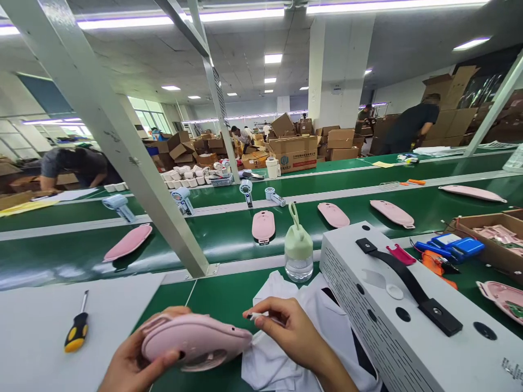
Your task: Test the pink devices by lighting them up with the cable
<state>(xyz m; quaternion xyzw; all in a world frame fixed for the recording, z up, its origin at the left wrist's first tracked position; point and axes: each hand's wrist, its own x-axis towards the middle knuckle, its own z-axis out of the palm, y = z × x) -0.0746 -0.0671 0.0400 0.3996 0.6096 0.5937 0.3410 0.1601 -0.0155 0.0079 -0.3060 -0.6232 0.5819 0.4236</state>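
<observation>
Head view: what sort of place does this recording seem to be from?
Probably a factory assembly workshop: pink casings lie spaced along a green surface that looks like a conveyor belt, cardboard boxes are piled behind it, and the left hand holds a pink shell.

Pink shell [192, 337], white cloth [261, 365], green belt [224, 237], and there's a yellow-and-black screwdriver handle [77, 331], pale-green cap [298, 243], blue packs [463, 246], pale-grey box [386, 321] striped with dark slots!

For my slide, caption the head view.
Left hand grips a pink shell; right hand pinches a small white piece near it.
</observation>
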